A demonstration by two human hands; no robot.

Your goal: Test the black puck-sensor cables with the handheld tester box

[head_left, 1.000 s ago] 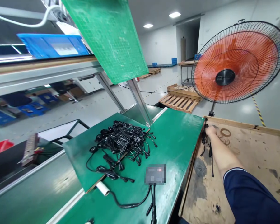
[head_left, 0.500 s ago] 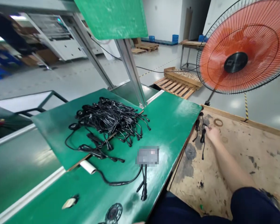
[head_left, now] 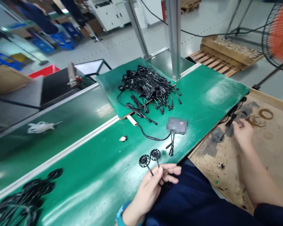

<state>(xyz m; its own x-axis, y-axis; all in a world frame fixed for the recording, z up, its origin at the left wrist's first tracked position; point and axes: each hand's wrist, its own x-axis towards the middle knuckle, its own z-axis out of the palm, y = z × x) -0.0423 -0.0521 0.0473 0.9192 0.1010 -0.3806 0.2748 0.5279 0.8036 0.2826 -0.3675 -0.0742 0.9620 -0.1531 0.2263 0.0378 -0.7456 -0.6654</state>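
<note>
In the lower middle, my left hand [head_left: 153, 185] is closed around two thin black cables with round, spoked wheel-like ends. One round end [head_left: 144, 160] and the other round end [head_left: 155, 154] stick up past the fingers, over the green bench top [head_left: 94, 163]. My right hand [head_left: 243, 133] is at the right, above a stained brown board [head_left: 271, 157]. Its fingers are curled together, and what lies inside them is hidden. Just left of its fingertips is a bundled black cable [head_left: 230, 121]. Thin rubber bands [head_left: 256, 121] lie just beyond the hand.
A large pile of black cables [head_left: 148, 83] lies at the back of the bench. A blurred grey box [head_left: 177, 125] with short leads sits nearer. More cables [head_left: 25, 201] lie lower left. A metal post [head_left: 174, 40] rises behind; an orange fan [head_left: 281, 37] stands at right.
The view has swung left and down. My left hand has come into sight with the two round-ended cables. My right hand has shifted off the bundled cable towards the rubber bands.
</note>
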